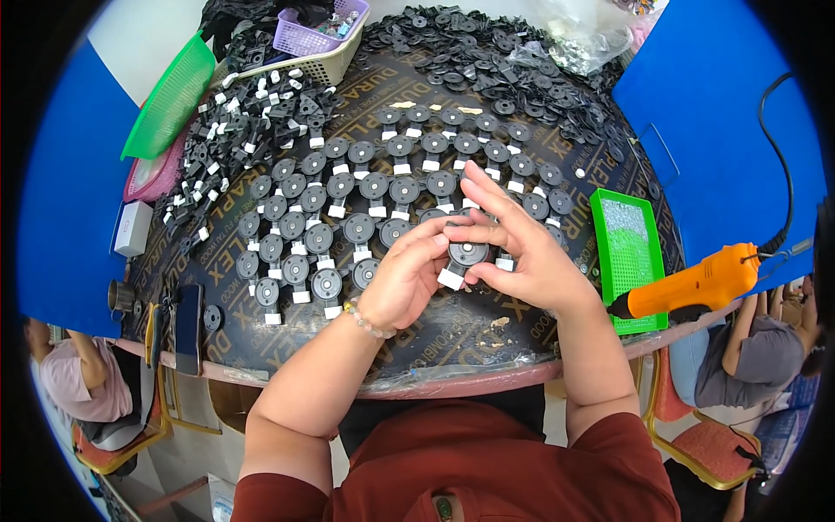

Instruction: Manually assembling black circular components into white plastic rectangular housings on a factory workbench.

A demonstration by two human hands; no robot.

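Observation:
Between my two hands is a black disc-shaped plastic part [470,251] with a white block at its lower end. My left hand [405,271] curls its fingers against the disc's left side and top. On the other side, my right hand [532,252] pinches the part between thumb and forefinger, its other fingers stretched upward. Beyond and left of my hands, several similar black disc parts [404,190] with white ends lie in curved rows on the dark, printed tabletop [452,337]. My hands partly cover some of these rows.
An orange power screwdriver [696,283] hangs on a cord at the right, over a green tray [607,252] of small pieces. Piles of black discs [452,43] and white-tipped parts [252,117] lie behind. A phone [189,331] is near the left edge. Co-workers sit at both sides.

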